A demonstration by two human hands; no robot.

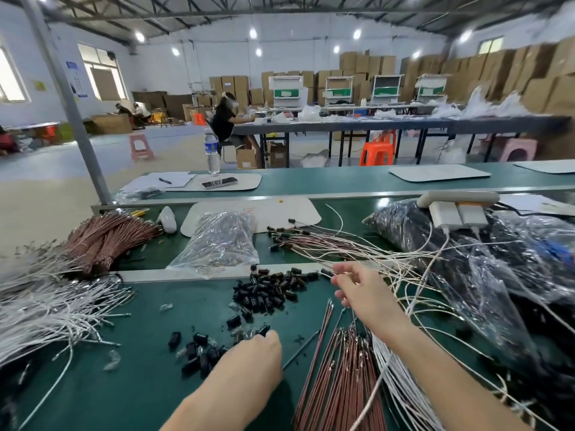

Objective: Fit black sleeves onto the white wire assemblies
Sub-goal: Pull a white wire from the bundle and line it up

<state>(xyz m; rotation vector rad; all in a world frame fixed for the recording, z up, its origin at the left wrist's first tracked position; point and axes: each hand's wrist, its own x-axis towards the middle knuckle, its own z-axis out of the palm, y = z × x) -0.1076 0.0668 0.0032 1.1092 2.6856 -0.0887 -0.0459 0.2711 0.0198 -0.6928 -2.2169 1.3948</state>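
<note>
Left grip (255, 353) pinching a black sleeve (264, 330), sleeve heap (267, 292) just beyond it on the green worktop (174, 293), right grip (357, 287) pinching a white wire (325, 271).

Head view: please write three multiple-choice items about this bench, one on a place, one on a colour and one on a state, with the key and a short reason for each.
1. Where does the water bottle stand?
A. at the far edge of the bench, near the phone
B. beside the left hand
C. on the floor

2. What colour is the bench top?
A. grey
B. green
C. white

3. What is the right hand doing?
A. lying flat on the bench
B. gripping the bottle
C. pinching a thin wire

Key:
1 A: the bottle stands upright just behind the phone.
2 B: every bare part of the bench top is green.
3 C: its thumb and forefinger are closed on the wire, which has a black tip.
</note>
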